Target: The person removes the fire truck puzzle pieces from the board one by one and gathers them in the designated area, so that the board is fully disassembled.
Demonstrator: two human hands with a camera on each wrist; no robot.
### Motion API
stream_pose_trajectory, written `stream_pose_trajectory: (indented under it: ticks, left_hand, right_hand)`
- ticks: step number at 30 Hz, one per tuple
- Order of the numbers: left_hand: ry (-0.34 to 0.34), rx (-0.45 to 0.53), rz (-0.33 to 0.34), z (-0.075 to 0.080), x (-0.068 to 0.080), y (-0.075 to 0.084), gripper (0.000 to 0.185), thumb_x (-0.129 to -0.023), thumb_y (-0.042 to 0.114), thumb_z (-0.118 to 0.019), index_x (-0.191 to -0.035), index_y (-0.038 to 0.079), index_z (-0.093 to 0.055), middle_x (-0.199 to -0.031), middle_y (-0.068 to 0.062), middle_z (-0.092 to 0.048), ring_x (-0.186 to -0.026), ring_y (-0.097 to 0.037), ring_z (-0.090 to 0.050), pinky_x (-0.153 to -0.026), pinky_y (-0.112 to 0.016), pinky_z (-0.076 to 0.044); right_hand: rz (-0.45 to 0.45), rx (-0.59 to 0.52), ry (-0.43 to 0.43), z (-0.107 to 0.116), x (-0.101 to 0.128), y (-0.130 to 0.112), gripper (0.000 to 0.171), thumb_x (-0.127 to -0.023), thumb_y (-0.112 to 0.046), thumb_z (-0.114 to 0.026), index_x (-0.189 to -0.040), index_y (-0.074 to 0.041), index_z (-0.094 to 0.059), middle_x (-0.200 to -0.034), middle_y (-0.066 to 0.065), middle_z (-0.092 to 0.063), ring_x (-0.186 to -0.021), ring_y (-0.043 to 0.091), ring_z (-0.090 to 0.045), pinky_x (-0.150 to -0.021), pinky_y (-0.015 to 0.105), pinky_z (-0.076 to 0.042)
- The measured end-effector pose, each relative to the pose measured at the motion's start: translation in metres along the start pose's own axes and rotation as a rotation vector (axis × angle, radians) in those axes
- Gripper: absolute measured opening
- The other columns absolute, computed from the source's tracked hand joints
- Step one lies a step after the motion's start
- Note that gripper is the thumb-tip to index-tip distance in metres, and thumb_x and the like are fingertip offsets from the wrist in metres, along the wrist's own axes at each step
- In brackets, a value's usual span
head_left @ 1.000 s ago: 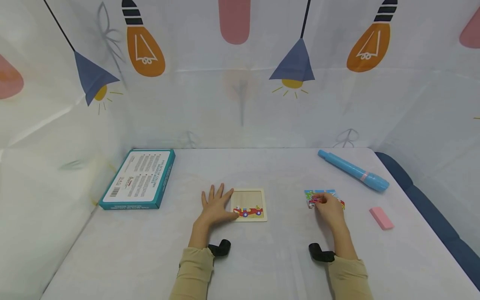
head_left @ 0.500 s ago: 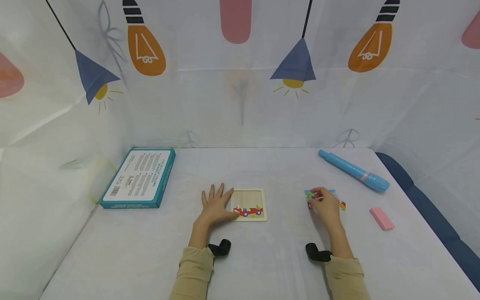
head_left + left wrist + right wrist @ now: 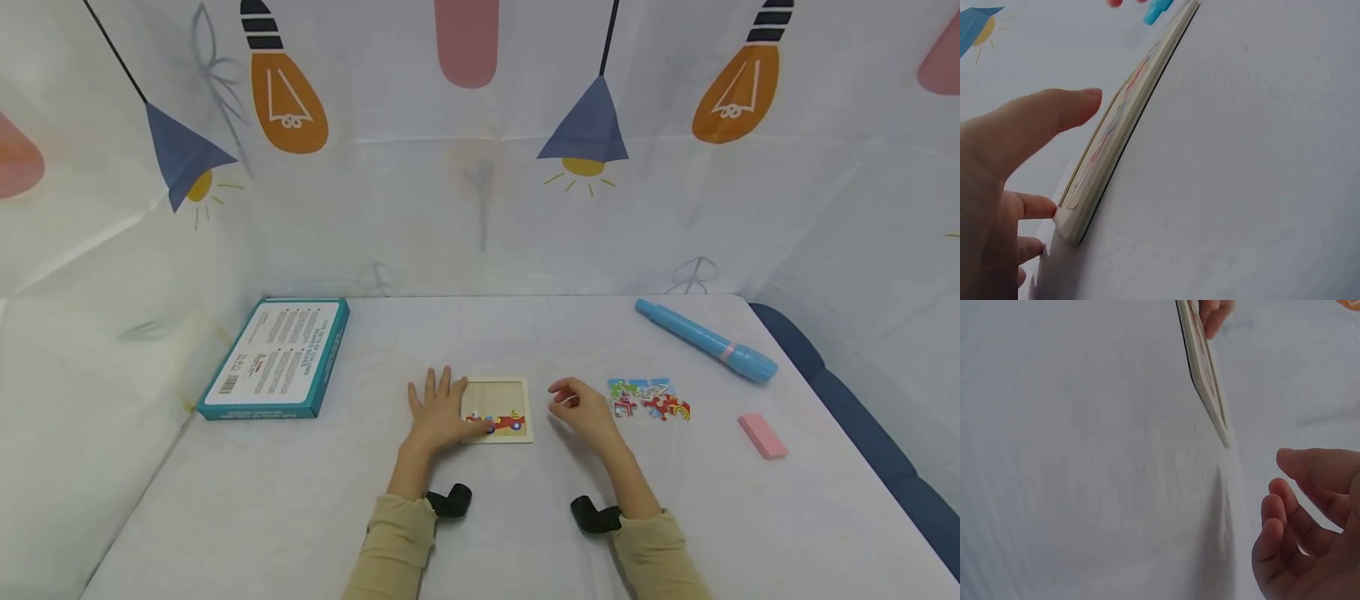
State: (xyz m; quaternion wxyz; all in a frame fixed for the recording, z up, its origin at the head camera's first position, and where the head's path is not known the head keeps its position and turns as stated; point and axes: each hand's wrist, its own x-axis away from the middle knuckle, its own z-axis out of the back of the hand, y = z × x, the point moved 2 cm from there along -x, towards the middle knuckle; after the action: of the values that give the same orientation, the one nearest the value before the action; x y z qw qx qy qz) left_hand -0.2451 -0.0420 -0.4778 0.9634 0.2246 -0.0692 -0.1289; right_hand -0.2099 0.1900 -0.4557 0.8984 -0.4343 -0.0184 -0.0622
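Note:
A small wooden puzzle board (image 3: 502, 398) lies flat at the middle of the white table (image 3: 525, 525), with a red vehicle picture along its lower row. My left hand (image 3: 437, 412) lies flat beside the board's left edge, its thumb (image 3: 1054, 115) over the board (image 3: 1116, 144) and its fingers against the rim. My right hand (image 3: 581, 410) hovers just right of the board with its fingers curled. In the right wrist view no piece shows between those fingers (image 3: 1285, 512). A cluster of loose coloured puzzle pieces (image 3: 648, 400) lies further right, apart from both hands.
A teal box (image 3: 277, 357) lies at the back left. A blue marker (image 3: 705, 342) lies at the back right and a pink eraser (image 3: 762, 436) near the right edge. Patterned sheets wall in the table on three sides.
My right hand has left the loose pieces and moved left to just beside the board. The left hand has shifted slightly right, its thumb now further over the board.

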Motion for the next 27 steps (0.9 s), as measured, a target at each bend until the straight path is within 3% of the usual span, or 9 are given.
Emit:
stream_pose_trajectory:
  ticks: [9,14,19,27]
  left_hand:
    - [0.022,-0.018,0.004,-0.007,-0.002,-0.002,0.093,-0.067,0.061,-0.066,-0.141,0.012,-0.037,-0.154,-0.017,-0.018,-0.143,-0.039,-0.004,-0.108,-0.065,0.002]
    - [0.023,-0.008,0.002,-0.006,-0.002,-0.001,0.093,-0.067,0.06,-0.067,-0.141,0.011,-0.038,-0.154,-0.018,-0.018,-0.143,-0.04,-0.005,-0.107,-0.066,0.002]
    - [0.013,-0.011,0.001,-0.006,-0.002,0.0,0.094,-0.067,0.06,-0.067,-0.141,0.011,-0.037,-0.154,-0.018,-0.017,-0.143,-0.04,-0.004,-0.108,-0.066,0.003]
    - [0.001,-0.008,0.008,-0.006,-0.001,-0.001,0.094,-0.068,0.059,-0.067,-0.142,0.012,-0.035,-0.154,-0.017,-0.015,-0.143,-0.04,-0.003,-0.108,-0.065,0.004]
  right_hand:
    - [0.104,0.175,-0.154,-0.033,0.005,-0.02,0.034,-0.074,-0.011,-0.074,-0.107,-0.009,-0.066,-0.095,0.009,-0.054,-0.078,0.016,-0.047,-0.066,0.026,-0.039]
    - [0.121,0.267,-0.162,-0.038,0.006,-0.025,0.035,-0.072,-0.015,-0.077,-0.105,-0.011,-0.066,-0.092,0.007,-0.049,-0.077,0.017,-0.042,-0.066,0.028,-0.036]
    - [0.13,0.221,-0.155,-0.039,0.005,-0.027,0.033,-0.07,-0.011,-0.077,-0.099,-0.013,-0.059,-0.093,0.007,-0.052,-0.081,0.019,-0.047,-0.071,0.034,-0.041]
    - [0.105,0.017,-0.152,-0.032,0.003,-0.022,0.025,-0.076,-0.003,-0.069,-0.096,-0.013,-0.057,-0.084,0.004,-0.063,-0.072,0.013,-0.051,-0.062,0.025,-0.041]
